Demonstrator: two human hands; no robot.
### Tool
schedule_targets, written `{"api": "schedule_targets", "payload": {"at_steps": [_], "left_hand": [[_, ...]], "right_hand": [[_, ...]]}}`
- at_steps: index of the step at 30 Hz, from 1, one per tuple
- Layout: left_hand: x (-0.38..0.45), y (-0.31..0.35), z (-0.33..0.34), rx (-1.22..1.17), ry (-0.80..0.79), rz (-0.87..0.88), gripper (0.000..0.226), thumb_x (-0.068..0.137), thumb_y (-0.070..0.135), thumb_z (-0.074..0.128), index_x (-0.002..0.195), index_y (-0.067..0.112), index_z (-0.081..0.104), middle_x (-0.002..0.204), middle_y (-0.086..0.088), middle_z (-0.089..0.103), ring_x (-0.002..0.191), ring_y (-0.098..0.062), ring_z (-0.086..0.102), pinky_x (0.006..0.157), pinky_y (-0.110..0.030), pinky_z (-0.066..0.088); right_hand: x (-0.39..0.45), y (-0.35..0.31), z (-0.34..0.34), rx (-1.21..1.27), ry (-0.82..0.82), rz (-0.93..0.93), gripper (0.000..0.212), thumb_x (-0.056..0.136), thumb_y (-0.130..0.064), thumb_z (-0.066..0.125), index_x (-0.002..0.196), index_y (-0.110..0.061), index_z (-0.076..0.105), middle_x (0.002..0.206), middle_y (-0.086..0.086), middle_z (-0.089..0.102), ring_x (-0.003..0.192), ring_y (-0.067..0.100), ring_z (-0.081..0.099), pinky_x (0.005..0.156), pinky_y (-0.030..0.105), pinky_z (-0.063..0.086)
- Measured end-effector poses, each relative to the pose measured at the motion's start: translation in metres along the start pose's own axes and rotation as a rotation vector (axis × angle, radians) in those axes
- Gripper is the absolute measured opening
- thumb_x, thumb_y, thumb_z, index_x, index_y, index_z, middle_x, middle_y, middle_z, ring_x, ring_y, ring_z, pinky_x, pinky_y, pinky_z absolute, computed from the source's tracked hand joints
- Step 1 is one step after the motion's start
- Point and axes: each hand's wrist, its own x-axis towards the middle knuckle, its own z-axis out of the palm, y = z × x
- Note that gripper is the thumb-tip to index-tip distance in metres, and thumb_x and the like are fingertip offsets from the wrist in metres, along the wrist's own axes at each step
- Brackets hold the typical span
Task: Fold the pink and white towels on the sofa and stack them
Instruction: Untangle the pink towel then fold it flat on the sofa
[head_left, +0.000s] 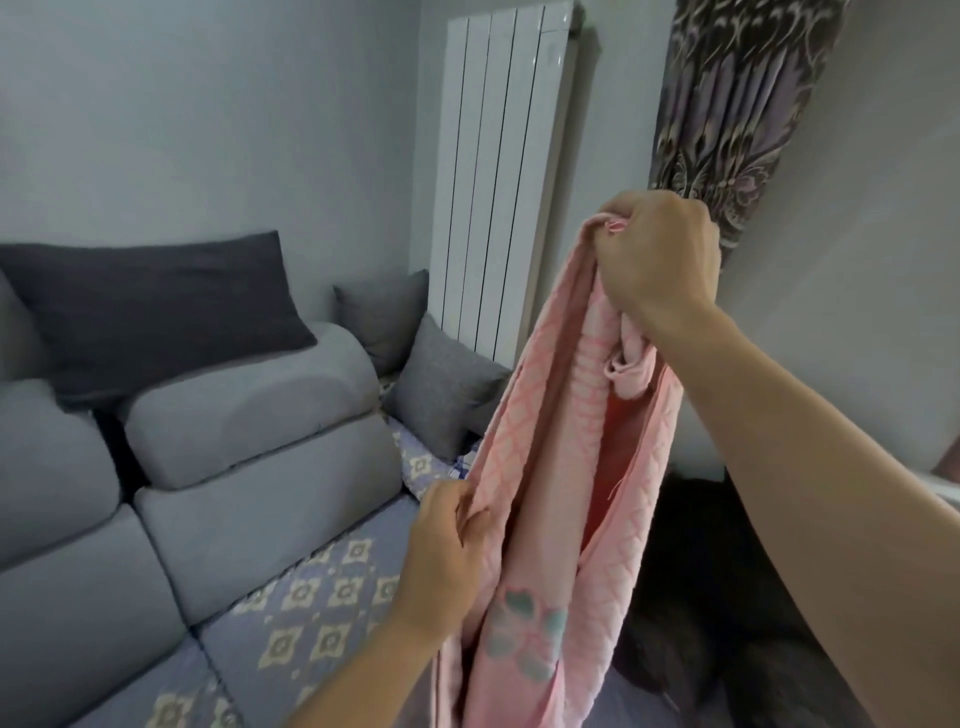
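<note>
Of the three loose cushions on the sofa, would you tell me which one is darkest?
The long dark cushion lying on top of the backrest at the left. It is near black, while the two square grey cushions by the radiator are paler.

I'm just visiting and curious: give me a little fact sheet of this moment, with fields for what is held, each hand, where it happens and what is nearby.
held item: pink quilted-pattern towel with teal flower motifs, hanging lengthwise in the air
right hand: raised, grips the towel's bunched top end
left hand: lower, pinches the towel's left edge
place: above a grey sofa with a patterned blue seat cover
nearby: dark grey cushion, white radiator, patterned curtain
white towel: not in view
</note>
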Motion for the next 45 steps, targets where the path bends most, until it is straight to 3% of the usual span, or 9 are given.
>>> {"api": "schedule_targets", "payload": {"at_steps": [8, 15, 19, 22, 27, 30, 34, 39, 45], "left_hand": [[0.092, -0.019, -0.084, 0.178, 0.273, -0.182, 0.012, 0.095, 0.008, 0.054, 0.101, 0.018, 0.057, 0.087, 0.0, 0.059, 0.085, -0.024, 0.056, 0.065, -0.033, 0.037], [0.198, 0.061, -0.154, 0.571, 0.635, 0.247, 0.015, 0.101, 0.016, 0.044, 0.107, 0.011, 0.057, 0.089, -0.023, 0.066, 0.08, -0.045, 0.062, 0.067, -0.048, 0.044], [0.193, 0.069, -0.184, 0.8, 0.151, 0.773, 0.026, 0.095, 0.042, 0.056, 0.108, 0.019, 0.056, 0.08, -0.008, 0.069, 0.068, -0.035, 0.066, 0.057, -0.041, 0.052], [0.174, 0.005, -0.212, 0.926, -0.056, 0.533, 0.013, 0.094, 0.038, 0.051, 0.087, 0.027, 0.052, 0.077, 0.007, 0.052, 0.075, -0.025, 0.06, 0.06, -0.035, 0.045], [0.161, -0.092, -0.226, 0.4, 0.123, -0.323, 0.018, 0.089, 0.007, 0.056, 0.075, 0.007, 0.067, 0.07, -0.002, 0.057, 0.074, -0.016, 0.053, 0.059, -0.031, 0.035], [0.152, -0.093, -0.233, 0.361, 0.019, -0.323, 0.026, 0.095, 0.015, 0.061, 0.07, 0.014, 0.064, 0.062, 0.008, 0.057, 0.063, -0.011, 0.05, 0.055, -0.026, 0.037], [0.156, -0.054, -0.225, 0.391, -0.245, -0.3, 0.041, 0.097, 0.035, 0.064, 0.072, 0.003, 0.057, 0.061, 0.004, 0.043, 0.053, -0.007, 0.036, 0.047, -0.021, 0.027], [0.152, -0.008, -0.167, 0.268, -0.644, -0.277, 0.028, 0.095, 0.029, 0.066, 0.075, 0.01, 0.072, 0.058, 0.01, 0.054, 0.052, -0.001, 0.044, 0.051, -0.018, 0.036], [0.133, -0.013, -0.15, 0.156, -0.722, -0.218, 0.022, 0.091, 0.033, 0.073, 0.081, 0.014, 0.071, 0.065, -0.001, 0.057, 0.061, -0.004, 0.045, 0.057, -0.023, 0.039]], "right_hand": [[-0.034, 0.029, 0.008, 0.119, 0.091, 0.133, 0.021, 0.087, -0.021, 0.054, 0.091, -0.025, 0.074, 0.076, -0.001, 0.068, 0.073, 0.025, 0.06, 0.066, 0.034, 0.048], [-0.012, 0.025, -0.007, 0.241, 0.261, 0.113, 0.02, 0.089, -0.022, 0.057, 0.097, -0.024, 0.076, 0.073, -0.007, 0.068, 0.073, 0.013, 0.06, 0.071, 0.032, 0.048], [0.025, 0.046, -0.008, 0.266, 0.344, 0.355, 0.033, 0.082, -0.029, 0.045, 0.096, -0.02, 0.074, 0.055, 0.002, 0.047, 0.074, 0.017, 0.054, 0.074, 0.04, 0.049], [0.018, 0.04, 0.016, 0.259, 0.281, 0.356, 0.034, 0.08, -0.028, 0.046, 0.1, -0.018, 0.072, 0.063, 0.011, 0.054, 0.076, 0.028, 0.062, 0.071, 0.04, 0.049], [-0.021, 0.02, 0.09, 0.329, 0.002, 0.378, 0.025, 0.086, -0.019, 0.058, 0.066, -0.004, 0.056, 0.054, 0.006, 0.043, 0.066, 0.02, 0.047, 0.06, 0.036, 0.034], [-0.039, 0.034, 0.114, 0.402, -0.155, 0.476, 0.018, 0.081, -0.023, 0.067, 0.089, -0.011, 0.076, 0.078, 0.017, 0.069, 0.076, 0.021, 0.062, 0.07, 0.036, 0.049], [-0.06, 0.016, 0.118, 0.498, -0.624, 0.307, 0.008, 0.084, -0.022, 0.073, 0.089, -0.027, 0.077, 0.077, -0.015, 0.073, 0.07, 0.0, 0.064, 0.068, 0.021, 0.052], [-0.106, -0.054, 0.145, 0.512, -1.085, -0.097, 0.069, 0.079, -0.036, 0.077, 0.143, -0.035, 0.051, 0.111, -0.029, 0.065, 0.09, -0.02, 0.059, 0.083, 0.005, 0.045], [-0.137, -0.032, 0.16, 0.427, -1.368, -0.093, 0.023, 0.081, -0.046, 0.066, 0.089, -0.026, 0.073, 0.079, -0.001, 0.069, 0.071, 0.006, 0.057, 0.075, 0.044, 0.053]]}}
